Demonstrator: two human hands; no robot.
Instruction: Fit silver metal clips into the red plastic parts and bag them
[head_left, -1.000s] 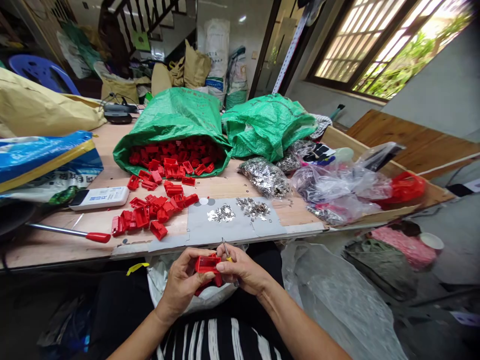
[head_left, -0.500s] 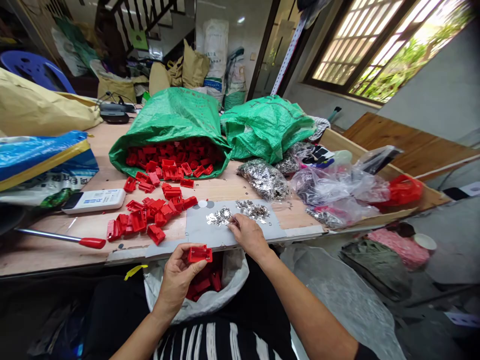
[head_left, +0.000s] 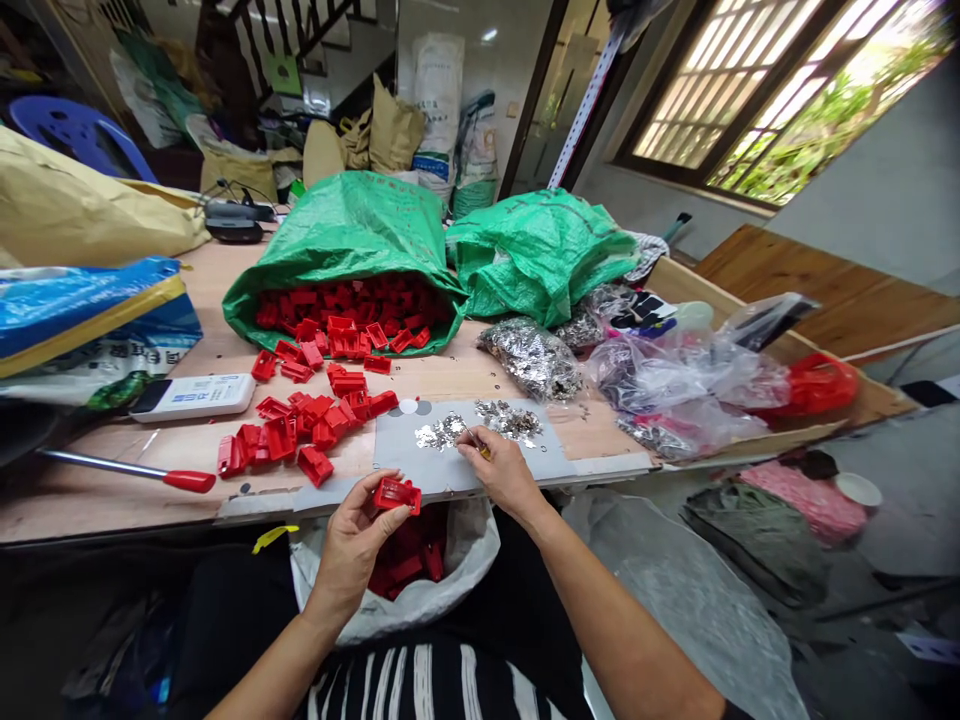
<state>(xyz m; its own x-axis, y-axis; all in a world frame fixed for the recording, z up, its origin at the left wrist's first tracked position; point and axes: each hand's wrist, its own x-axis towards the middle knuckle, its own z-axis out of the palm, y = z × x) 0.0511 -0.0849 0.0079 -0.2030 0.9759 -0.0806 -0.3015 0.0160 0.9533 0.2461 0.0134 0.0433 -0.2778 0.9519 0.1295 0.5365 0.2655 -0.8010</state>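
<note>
A wooden worktable spreads before a seated person, for whom twelve o'clock lies straight ahead. Between eleven and twelve, a bulging green woven-plastic sack lies with its mouth full of red parts; a second, crumpled green woven-plastic bag sits between twelve and one. In the lap, a white plastic bag gapes, more red pieces inside. A flat grey sheet lies at twelve, and a clear plastic bag of silvery metal bits at one. A loose heap of hollow red plastic parts waits at eleven.

The left hand grips one boxlike red plastic piece between thumb and fingers, above the lap bag's mouth; whether its hollow is filled is too small to tell. The right hand has its fingers closed around a slim yellow-handled metal tool, pointing towards the nearer-left of two piles of flat silvery metal pieces; whether it also pinches a piece cannot be told.

The work looks partway along: one piece is in hand, with heap, sack and metal apparently plentiful. Whether the lap bag's contents are finished is unclear.
</note>
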